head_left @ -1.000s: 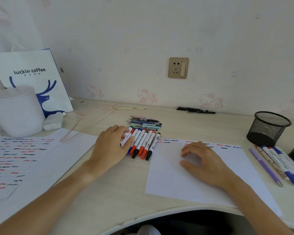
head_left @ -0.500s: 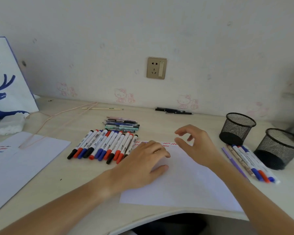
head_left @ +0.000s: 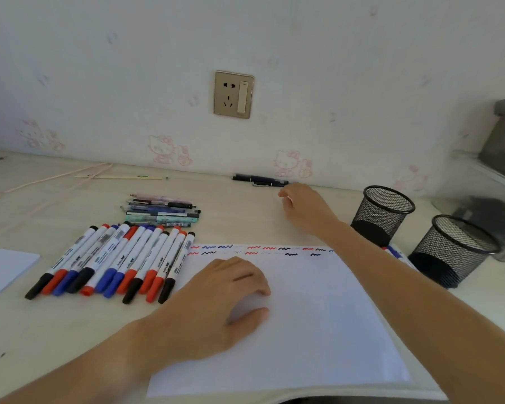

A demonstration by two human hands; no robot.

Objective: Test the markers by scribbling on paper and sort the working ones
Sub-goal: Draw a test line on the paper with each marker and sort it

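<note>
A pale wooden desk [head_left: 245,211] carries everything. On it lies a large white sheet of paper [head_left: 318,330], with red, blue and black squiggles along its far edge. Right of the paper stand two black wire-mesh pen cups [head_left: 382,214], side by side. Left of the paper, touching its edge, lies a fanned row of white-barrelled markers with red, blue and black caps [head_left: 114,260]; beyond that row sits a small stack of assorted pens [head_left: 164,212]. The left hand [head_left: 225,298] rests palm down on the paper, fingers loosely bent, holding nothing. The right hand [head_left: 303,208] hovers beyond the paper's far edge, fingers curled; whether it holds anything cannot be told. Just past it lie dark pens [head_left: 260,180] by the wall.
</note>
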